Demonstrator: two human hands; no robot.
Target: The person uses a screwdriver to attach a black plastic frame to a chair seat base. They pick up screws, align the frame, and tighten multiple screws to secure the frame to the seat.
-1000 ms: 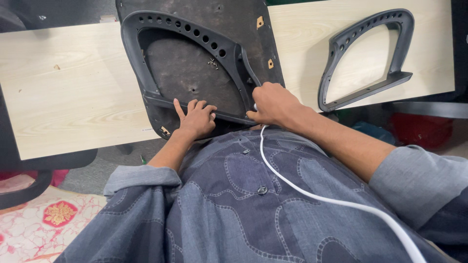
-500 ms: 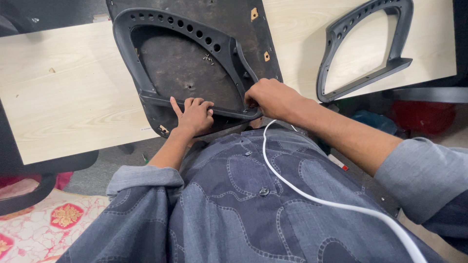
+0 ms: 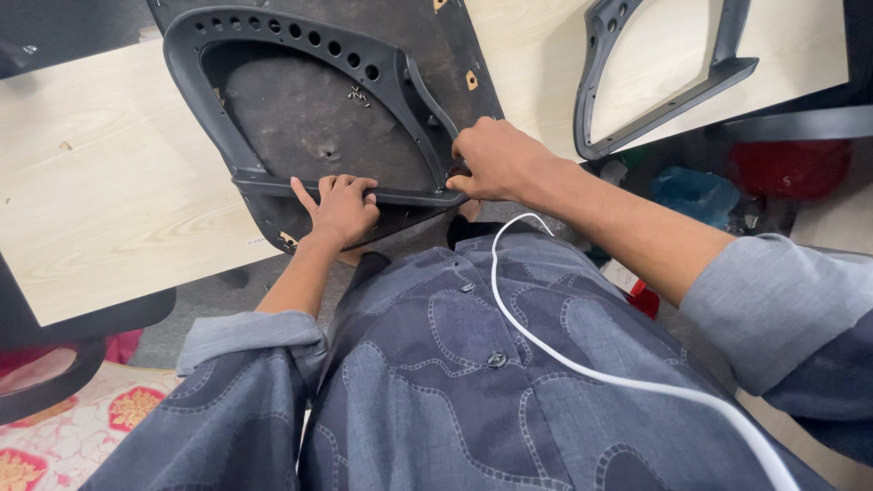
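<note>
Here, on a pale wooden table (image 3: 100,218), a dark seat board (image 3: 300,118) lying flat with a black plastic armrest frame (image 3: 273,55) on top of it, a row of round holes along the far curve of the frame. Left hand (image 3: 338,207) resting palm-down on the near bar of the frame, fingers (image 3: 327,189) spread and slightly curled over the bar, not closed around anything. Right hand (image 3: 496,162) curled at the right near corner of the same frame, fingers bent and pinched in against the plastic; whether anything small sits inside the grip, impossible to tell. A few small screws (image 3: 356,94) loose on the board inside the frame opening. Farther right, well apart from both hands, a second black armrest frame (image 3: 668,86) lying on the table. In the near foreground, a blue patterned shirt (image 3: 455,382) with buttons and rolled sleeves, crossed by a white cable (image 3: 582,364) running toward the right. At lower left, a red and cream patterned mat (image 3: 73,427) on the floor.
</note>
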